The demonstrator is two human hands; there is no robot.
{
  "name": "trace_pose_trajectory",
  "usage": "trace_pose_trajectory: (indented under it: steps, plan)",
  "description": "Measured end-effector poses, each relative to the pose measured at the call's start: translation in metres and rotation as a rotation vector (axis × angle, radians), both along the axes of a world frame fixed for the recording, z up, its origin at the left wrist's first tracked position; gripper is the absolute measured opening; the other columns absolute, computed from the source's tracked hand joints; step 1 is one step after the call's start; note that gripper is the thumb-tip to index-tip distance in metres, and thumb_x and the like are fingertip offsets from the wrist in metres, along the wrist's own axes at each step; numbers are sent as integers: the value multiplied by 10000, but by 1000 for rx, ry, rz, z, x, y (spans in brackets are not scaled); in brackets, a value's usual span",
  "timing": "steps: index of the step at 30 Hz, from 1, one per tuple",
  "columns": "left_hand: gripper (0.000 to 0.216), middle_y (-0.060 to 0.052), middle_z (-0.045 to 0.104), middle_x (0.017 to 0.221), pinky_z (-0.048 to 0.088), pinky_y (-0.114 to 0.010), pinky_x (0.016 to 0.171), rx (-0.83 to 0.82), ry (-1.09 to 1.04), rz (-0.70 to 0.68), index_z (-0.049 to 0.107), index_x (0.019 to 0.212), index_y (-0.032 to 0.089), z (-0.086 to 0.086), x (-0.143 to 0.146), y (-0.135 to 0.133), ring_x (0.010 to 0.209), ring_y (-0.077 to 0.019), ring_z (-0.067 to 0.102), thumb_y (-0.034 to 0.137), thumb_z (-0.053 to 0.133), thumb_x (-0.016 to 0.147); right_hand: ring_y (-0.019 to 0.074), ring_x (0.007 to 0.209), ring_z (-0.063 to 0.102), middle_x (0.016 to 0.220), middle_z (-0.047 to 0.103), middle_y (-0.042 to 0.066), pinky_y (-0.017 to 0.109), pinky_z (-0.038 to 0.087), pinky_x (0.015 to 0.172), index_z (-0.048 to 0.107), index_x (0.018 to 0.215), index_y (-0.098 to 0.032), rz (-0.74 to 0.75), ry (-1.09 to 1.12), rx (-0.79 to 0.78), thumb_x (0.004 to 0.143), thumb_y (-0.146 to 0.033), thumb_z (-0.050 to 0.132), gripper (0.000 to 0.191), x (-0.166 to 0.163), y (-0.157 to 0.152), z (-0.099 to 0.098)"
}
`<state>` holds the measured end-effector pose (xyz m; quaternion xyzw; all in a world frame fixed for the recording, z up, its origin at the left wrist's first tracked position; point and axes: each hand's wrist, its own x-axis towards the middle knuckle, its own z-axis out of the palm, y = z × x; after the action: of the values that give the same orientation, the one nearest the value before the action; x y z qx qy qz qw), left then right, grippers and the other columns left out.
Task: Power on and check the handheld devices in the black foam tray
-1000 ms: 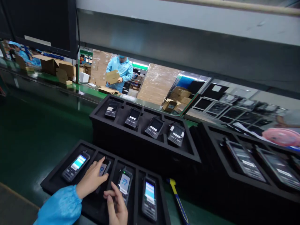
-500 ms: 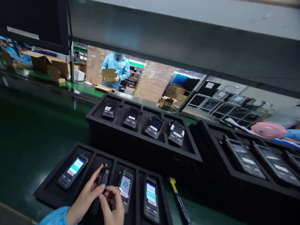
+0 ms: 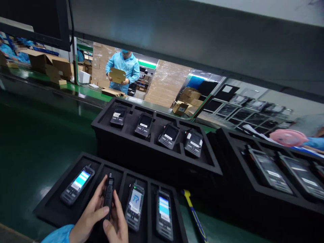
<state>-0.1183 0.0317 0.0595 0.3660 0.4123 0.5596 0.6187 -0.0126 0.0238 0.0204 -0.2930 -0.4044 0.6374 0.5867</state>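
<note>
the left hand (image 3: 89, 213) and right hand (image 3: 118, 219) hold a black handset (image 3: 109, 193) edge-on between them, over the foam tray (image 3: 56, 189). a firm grip from both sides should steady it, clear of the lit handset (image 3: 135, 204) just right of the hands.

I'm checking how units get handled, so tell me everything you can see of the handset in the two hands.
The handset is slim and black, apparently hard plastic, with a short stub at its far end. It is turned edge-on, a narrow side with raised parts facing the camera, hiding its screen. The left hand and right hand hold it from either side, the left thumb across its lower part. It is over the front tray's second compartment from the left; contact with the tray cannot be told.
</note>
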Motion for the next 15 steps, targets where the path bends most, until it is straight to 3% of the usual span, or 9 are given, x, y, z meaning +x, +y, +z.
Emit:
trace_pose_trajectory:
  steps: [3,7,9,12,15]
  plan:
    - [960,-75,291,1566,178,-455,1217,34,1,15,190,1499,314,-4,-1,0,1451,-305,239,557,706,726,275,1297,510,1428,524,31,384,442,1060,559,1327,-361,4,-21,1,720,-550,746,663,1,1,4]
    - [983,-108,309,1540,448,-472,1042,6,-93,-22,194,1487,337,-3,0,1,1364,-371,375,542,742,698,289,1283,520,1436,514,40,356,515,957,574,1312,-355,-32,-80,7,682,-572,765,693,2,2,12]
    - [946,-100,293,1544,498,-457,969,16,-113,-28,207,1481,357,-2,-1,1,1304,-374,446,522,736,713,278,1232,565,1419,532,43,325,550,870,587,1294,-355,-37,-72,-23,670,-551,784,683,1,3,16]
    - [934,-92,331,1524,450,-463,1030,20,-94,-31,193,1486,359,-1,0,1,1303,-352,449,498,727,732,259,1120,640,1329,611,59,326,560,849,614,1265,-330,-43,-17,-47,656,-544,803,672,2,4,23]
    - [938,-68,331,1534,293,-459,1163,12,-85,-17,181,1491,357,-1,1,1,1399,-318,329,469,730,739,261,1124,641,1277,648,76,325,538,909,641,1239,-294,-49,-21,-43,636,-573,810,686,4,7,30]
